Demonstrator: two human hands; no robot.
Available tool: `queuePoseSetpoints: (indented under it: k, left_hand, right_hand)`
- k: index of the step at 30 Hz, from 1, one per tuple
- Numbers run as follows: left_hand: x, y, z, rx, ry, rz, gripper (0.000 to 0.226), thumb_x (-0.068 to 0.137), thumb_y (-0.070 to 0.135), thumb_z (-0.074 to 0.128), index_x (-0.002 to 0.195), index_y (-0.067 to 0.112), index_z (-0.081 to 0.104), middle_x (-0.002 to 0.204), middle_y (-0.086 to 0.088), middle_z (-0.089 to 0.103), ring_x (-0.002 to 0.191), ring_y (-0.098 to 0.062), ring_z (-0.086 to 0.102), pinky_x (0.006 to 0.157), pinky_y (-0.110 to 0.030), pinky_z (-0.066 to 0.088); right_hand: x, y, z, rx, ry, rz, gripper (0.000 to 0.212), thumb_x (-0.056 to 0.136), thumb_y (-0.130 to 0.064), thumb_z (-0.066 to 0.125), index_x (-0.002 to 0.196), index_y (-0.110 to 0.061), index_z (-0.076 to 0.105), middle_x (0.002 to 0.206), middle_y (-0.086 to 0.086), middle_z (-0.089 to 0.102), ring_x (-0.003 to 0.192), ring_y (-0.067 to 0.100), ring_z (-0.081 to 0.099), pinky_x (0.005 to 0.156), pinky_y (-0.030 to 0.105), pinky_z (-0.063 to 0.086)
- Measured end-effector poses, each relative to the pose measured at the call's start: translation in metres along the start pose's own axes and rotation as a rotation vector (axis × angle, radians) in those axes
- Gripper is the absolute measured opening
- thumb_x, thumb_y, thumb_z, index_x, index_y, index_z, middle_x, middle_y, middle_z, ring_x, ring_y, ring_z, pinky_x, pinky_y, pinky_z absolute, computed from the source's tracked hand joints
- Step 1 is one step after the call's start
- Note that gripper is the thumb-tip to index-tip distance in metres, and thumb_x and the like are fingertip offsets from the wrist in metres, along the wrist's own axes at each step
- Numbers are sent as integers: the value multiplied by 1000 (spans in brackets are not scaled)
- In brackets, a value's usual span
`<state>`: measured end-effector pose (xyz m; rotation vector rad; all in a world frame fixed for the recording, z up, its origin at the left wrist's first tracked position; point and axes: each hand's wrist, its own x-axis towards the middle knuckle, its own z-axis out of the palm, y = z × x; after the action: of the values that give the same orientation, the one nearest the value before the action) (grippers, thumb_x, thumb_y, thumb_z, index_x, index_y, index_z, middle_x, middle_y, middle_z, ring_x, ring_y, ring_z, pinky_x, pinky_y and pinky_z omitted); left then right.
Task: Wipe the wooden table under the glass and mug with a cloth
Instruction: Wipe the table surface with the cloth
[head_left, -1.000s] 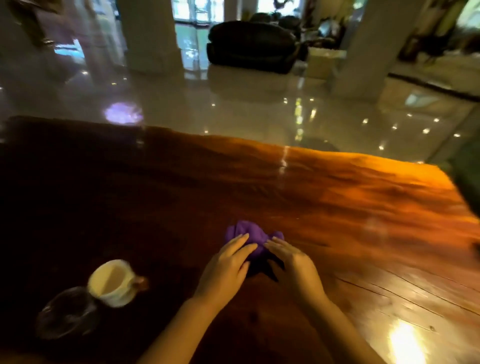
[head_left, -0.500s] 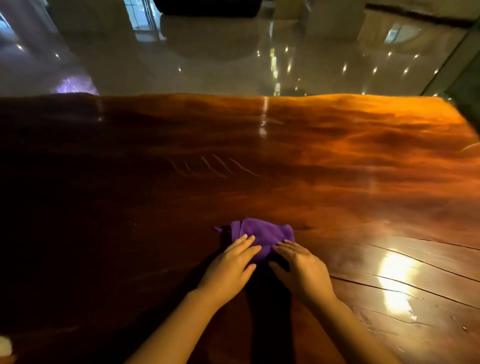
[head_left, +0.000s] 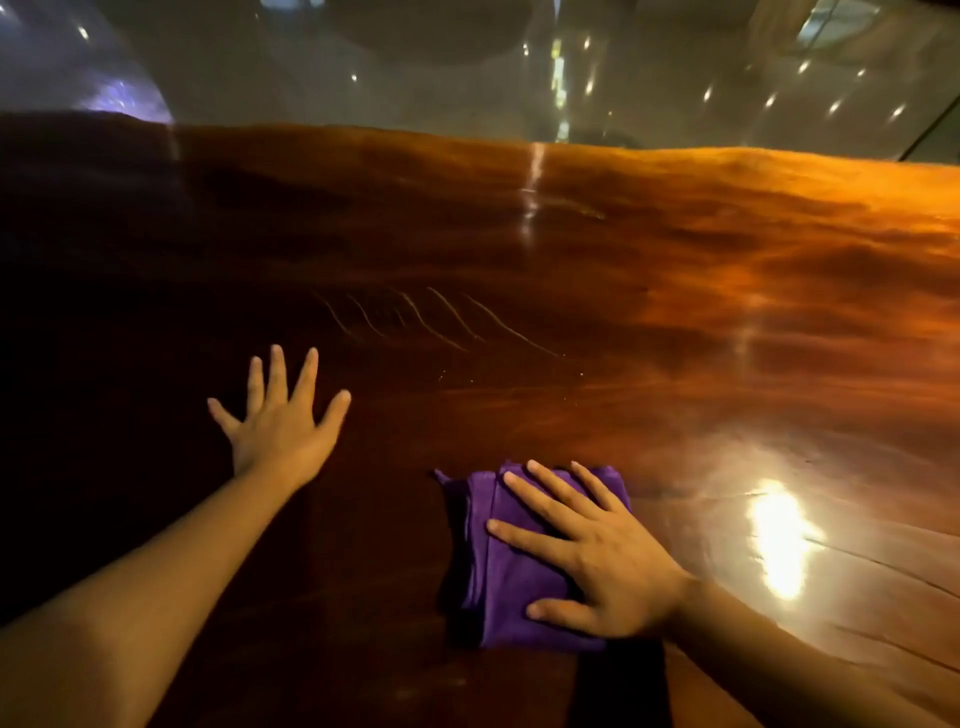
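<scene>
A folded purple cloth lies on the glossy wooden table, near its front edge. My right hand presses flat on top of the cloth with its fingers spread, holding it down. My left hand is out to the left of the cloth, apart from it, palm down with fingers spread wide and nothing in it. The glass and the mug are outside this view.
The table's far edge runs across the top, with a shiny tiled floor beyond it. Faint curved streaks mark the wood beyond my hands. A bright lamp reflection glares at the right.
My left hand left the cloth and moved left, fingers spreading. My right hand now lies flat on the flattened cloth. The view tilted down and right, so the mug and glass dropped out.
</scene>
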<state>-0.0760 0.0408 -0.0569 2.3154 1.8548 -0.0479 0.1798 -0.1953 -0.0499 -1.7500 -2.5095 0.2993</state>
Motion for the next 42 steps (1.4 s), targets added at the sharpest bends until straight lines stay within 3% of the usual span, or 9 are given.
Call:
queuePoseSetpoints:
  k: [4, 10, 14, 19, 22, 25, 32, 36, 42]
  left_hand:
    - [2, 2, 10, 70, 61, -5, 71, 77, 70, 4, 140, 39, -6, 156, -2, -1, 141, -23, -8, 105, -68, 7]
    - [1, 4, 10, 89, 55, -13, 71, 76, 70, 4, 138, 39, -12, 155, -2, -6, 141, -23, -10, 106, -67, 8]
    - [1, 3, 11, 75, 49, -14, 72, 76, 70, 7, 139, 39, -10, 153, 0, -10, 140, -22, -13, 105, -68, 8]
    - [5, 2, 14, 52, 53, -4, 72, 77, 73, 5, 140, 39, -3, 153, 0, -3, 141, -22, -8, 103, -69, 7]
    - [4, 2, 14, 57, 62, 8, 72, 77, 73, 1, 140, 40, -9, 153, 0, -8, 140, -22, -12, 104, -69, 5]
    - [3, 0, 15, 61, 80, 13, 72, 76, 73, -2, 138, 41, -15, 152, 0, -13, 140, -22, -15, 104, -69, 5]
    - [5, 1, 17, 70, 105, 7, 70, 76, 72, 1, 137, 42, -13, 156, -2, -2, 141, -23, -10, 103, -70, 6]
    - [5, 2, 17, 73, 117, -5, 71, 76, 71, 5, 138, 41, -9, 156, -3, 0, 141, -24, -8, 104, -70, 7]
    - [5, 2, 15, 62, 114, -4, 70, 79, 69, 13, 140, 40, -4, 156, -3, 1, 142, -24, -8, 105, -69, 6]
  right_hand:
    - [24, 9, 5, 5, 141, 296, 77, 77, -75, 36, 143, -43, 12, 158, -2, 5, 144, 20, -3, 110, 53, 7]
    - [80, 56, -12, 11, 234, 739, 77, 74, -77, 29, 142, -45, 10, 157, -2, -3, 144, 21, -8, 113, 51, 2]
    - [124, 113, -27, -15, 253, 855, 74, 75, -74, 29, 142, -43, 16, 158, 3, 3, 144, 23, -1, 112, 54, 7]
    - [180, 183, -40, -11, 296, 936, 70, 79, -69, 38, 140, -39, 25, 157, 6, 11, 143, 24, 8, 111, 55, 11]
    - [196, 203, -49, 11, 276, 970, 70, 79, -72, 35, 140, -41, 25, 158, 5, 11, 143, 26, 8, 112, 58, 10]
    - [199, 194, -48, 17, 213, 917, 70, 76, -79, 28, 138, -48, 20, 158, 1, 5, 143, 32, 3, 108, 64, 7]
    - [213, 97, -31, 2, 160, 494, 76, 72, -81, 30, 139, -48, 15, 157, -8, 11, 142, 35, 2, 106, 66, 9]
    - [184, 45, -20, 36, 174, 335, 79, 72, -78, 40, 140, -44, 20, 155, -6, 19, 143, 33, 4, 108, 64, 9]
    - [117, -17, 5, 43, 156, 174, 80, 74, -81, 32, 142, -46, 11, 156, -10, 13, 144, 26, -4, 110, 60, 2]
